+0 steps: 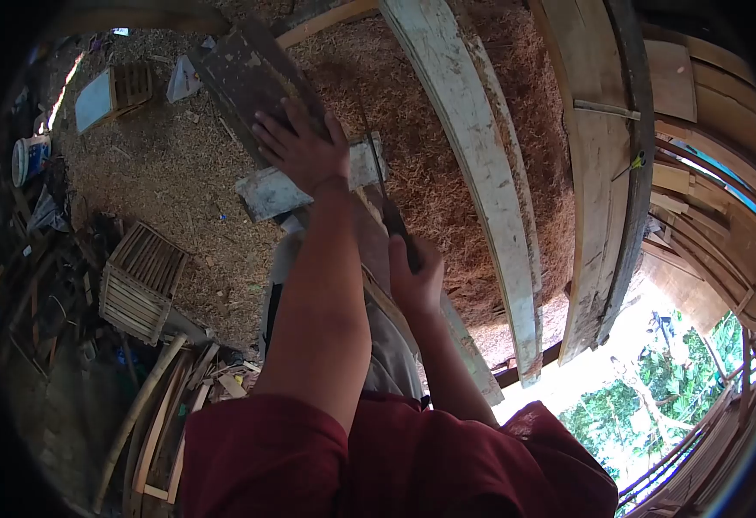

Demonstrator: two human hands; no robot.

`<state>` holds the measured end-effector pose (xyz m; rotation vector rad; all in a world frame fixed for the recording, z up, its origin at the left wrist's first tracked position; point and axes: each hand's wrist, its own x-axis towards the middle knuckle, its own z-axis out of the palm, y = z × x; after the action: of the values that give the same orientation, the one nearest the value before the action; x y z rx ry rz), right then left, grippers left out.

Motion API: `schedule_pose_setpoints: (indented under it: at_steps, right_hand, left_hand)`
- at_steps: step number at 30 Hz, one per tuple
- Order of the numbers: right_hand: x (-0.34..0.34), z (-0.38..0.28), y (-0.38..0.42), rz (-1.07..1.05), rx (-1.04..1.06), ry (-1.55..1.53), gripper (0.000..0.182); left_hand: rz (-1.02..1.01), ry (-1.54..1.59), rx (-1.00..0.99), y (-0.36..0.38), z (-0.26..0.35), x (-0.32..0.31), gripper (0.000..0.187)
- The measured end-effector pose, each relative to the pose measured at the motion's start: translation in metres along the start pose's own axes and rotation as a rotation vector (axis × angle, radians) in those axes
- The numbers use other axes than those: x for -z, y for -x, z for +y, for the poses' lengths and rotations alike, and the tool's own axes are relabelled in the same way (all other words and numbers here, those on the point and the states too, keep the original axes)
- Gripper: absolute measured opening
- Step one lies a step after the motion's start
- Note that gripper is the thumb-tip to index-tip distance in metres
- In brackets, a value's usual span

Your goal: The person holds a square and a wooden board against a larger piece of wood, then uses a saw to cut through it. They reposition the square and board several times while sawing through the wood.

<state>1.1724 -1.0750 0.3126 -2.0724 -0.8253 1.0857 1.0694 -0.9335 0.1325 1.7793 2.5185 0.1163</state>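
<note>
My left hand (pixel 302 148) lies flat, fingers spread, on a dark weathered plank (pixel 244 69) that runs up and to the left. Under the hand a pale grey board (pixel 265 192) lies across it. My right hand (pixel 417 278) is closed around the handle of a hand saw (pixel 378 177). The thin blade runs up from that hand past my left wrist, along the plank's right edge. Both forearms reach out of dark red sleeves at the bottom of the view.
Sawdust (pixel 170 164) covers the ground. Long curved pale planks (pixel 481 190) and a wider board (pixel 598 173) run along the right. A slatted wooden crate (pixel 140 281) stands at the left, another crate (pixel 132 85) farther back, and a bucket (pixel 29 159) at the far left. Scrap sticks (pixel 162 406) lie at the lower left.
</note>
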Motion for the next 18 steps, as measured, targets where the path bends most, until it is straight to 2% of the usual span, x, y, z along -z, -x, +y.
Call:
schedule_pose_setpoints:
  at_steps: [3, 5, 8, 12, 14, 18]
  right_hand:
    - [-0.012, -0.006, -0.042, -0.072, -0.211, -0.118, 0.034]
    - [-0.004, 0.003, -0.029, -0.061, -0.133, -0.123, 0.031]
    - [0.019, 0.023, 0.019, -0.089, -0.157, -0.031, 0.030]
    - [-0.005, 0.011, -0.025, -0.058, -0.148, -0.089, 0.031]
    - [-0.020, 0.009, -0.057, -0.092, -0.278, -0.141, 0.032]
    - [0.006, 0.006, -0.001, -0.094, -0.275, -0.136, 0.032]
  left_hand:
    - [-0.023, -0.009, -0.002, 0.005, -0.002, 0.003, 0.076]
    - [-0.019, -0.009, -0.012, 0.003, -0.001, 0.000, 0.076]
    - [-0.020, -0.056, -0.036, 0.004, -0.003, -0.002, 0.076]
    - [-0.032, -0.057, -0.042, 0.005, -0.002, -0.001, 0.076]
    - [-0.024, -0.054, -0.040, 0.004, -0.001, 0.000, 0.075]
    - [-0.042, -0.014, -0.046, 0.005, -0.002, 0.001, 0.076]
